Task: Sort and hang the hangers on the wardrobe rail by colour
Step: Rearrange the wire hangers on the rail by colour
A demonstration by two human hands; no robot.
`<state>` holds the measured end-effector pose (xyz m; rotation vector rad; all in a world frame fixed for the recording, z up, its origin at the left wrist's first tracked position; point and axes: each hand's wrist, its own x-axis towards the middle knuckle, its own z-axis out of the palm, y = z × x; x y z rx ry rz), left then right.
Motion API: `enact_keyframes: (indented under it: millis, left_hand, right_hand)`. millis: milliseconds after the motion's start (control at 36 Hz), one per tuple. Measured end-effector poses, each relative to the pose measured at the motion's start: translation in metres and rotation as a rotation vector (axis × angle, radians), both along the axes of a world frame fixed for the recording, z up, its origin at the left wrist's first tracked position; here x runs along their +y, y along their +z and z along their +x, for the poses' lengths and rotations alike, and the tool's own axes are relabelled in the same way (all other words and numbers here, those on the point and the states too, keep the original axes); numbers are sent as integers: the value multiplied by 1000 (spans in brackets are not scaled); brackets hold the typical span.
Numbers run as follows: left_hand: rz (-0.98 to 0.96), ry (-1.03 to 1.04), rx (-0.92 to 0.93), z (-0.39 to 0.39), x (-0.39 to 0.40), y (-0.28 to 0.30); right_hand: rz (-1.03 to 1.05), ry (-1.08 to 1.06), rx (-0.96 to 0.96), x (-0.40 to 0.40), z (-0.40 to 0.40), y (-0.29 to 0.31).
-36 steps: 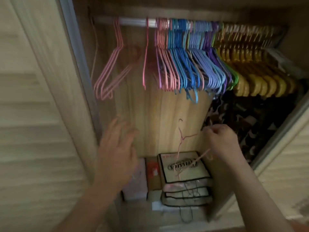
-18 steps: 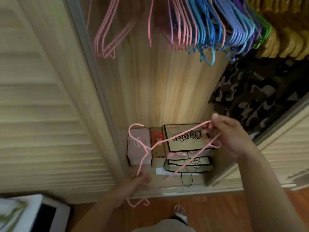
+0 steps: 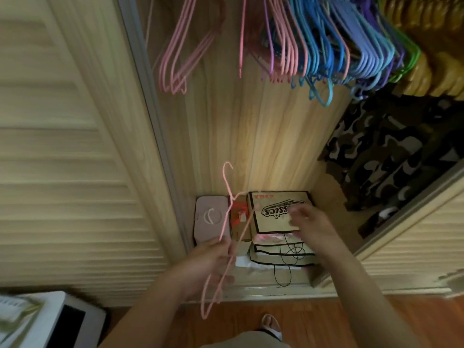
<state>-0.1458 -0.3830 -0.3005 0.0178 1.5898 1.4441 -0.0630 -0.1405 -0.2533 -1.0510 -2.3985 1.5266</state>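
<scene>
Gripping pink hanger [image 3: 227,237], left hand [image 3: 211,262]; boxes [image 3: 278,219] behind.

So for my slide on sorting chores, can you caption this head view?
Left hand grips a pink wire hanger while the blurred right hand hovers over stacked boxes below colour-grouped hangers.

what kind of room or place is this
Most likely a home bedroom wardrobe. Coloured hangers crowd the top of it, a camouflage garment hangs inside, louvred doors flank the opening, and shoe boxes sit on its floor. The left hand holds a pink hanger.
</scene>
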Motion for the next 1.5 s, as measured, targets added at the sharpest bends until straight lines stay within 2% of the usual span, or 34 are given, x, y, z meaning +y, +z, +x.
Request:
enact_keyframes:
  millis: [56,111,194,278,417,528,583,639,806,889,972,1056,1111,1194,1306,1500]
  left_hand:
    - [13,63,67,2,20,12]
    - [23,96,138,3,38,20]
    - [94,182,140,4,59,31]
    - [161,294,93,1,71,43]
    - [132,302,139,-7,85,59]
    - [40,117,264,-11,87,77]
    - [-33,-4,450,-11,85,86]
    - [-142,-4,775,-11,78,97]
    - [-86,539,1744,-16,26,183]
    - [-121,688,2032,-35,8,220]
    - [-226,794,2206,-50,-1,262]
    - [-366,849,2279,-69,-3,303]
    - [-478,879,2270,-82,-5,332]
    - [-543,902,2237,-101,-10,364]
    - [-625,900,2258,-113,-12,379]
    - [-612,916,2296,-118,-12,374]
  right_hand:
    - [-203,138,-16,-24,2,2]
    - [-244,225,-18,-43,3,3]
    - [-324,352,5,-62,4,9]
    - [-263,415,43,-65,5,12]
    - [-157,493,67,-64,8,16]
    - [-76,403,158,-69,6,21]
    - [-52,359,209,-69,2,28]
    - [-40,324,261,-68,-3,38]
    - [22,262,391,-77,-25,75]
    - [72,250,464,-84,-40,98]
    - [101,257,536,-91,-57,124]
    - [136,248,597,-96,-76,147]
    - [142,241,613,-98,-92,162]
    - [163,224,660,-96,-113,178]
    - [162,184,688,-93,-138,198]
    - [268,137,750,-86,-186,234]
